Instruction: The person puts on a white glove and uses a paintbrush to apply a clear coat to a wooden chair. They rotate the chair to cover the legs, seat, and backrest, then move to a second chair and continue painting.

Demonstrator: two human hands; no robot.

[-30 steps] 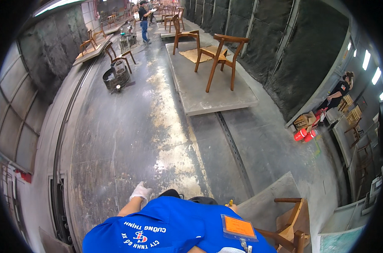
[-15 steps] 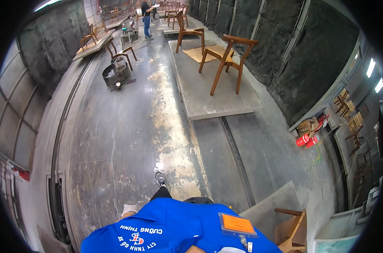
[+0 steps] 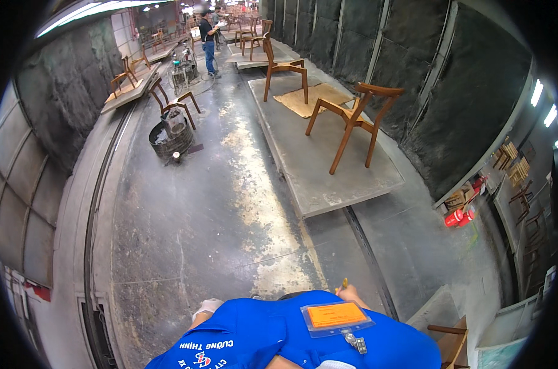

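My left hand, in a white glove, hangs low beside my blue shirt, and its fingers are too small and partly hidden to read. On the other side, my bare right hand is closed around a slim yellow object, whose kind I cannot make out. Both hands are well apart from the furniture. Ahead to the right, wooden chairs stand on a low grey platform: a nearer chair and a farther chair. A flat brown sheet lies between them.
A dark round tub stands on the floor at left, near another chair. Farther off, a person stands by some equipment. Floor rails run alongside. Red containers sit at right; a chair is at lower right.
I have moved forward, so the platform and chairs appear nearer. My right hand with the yellow object has come into view. The distant person now shows more fully.
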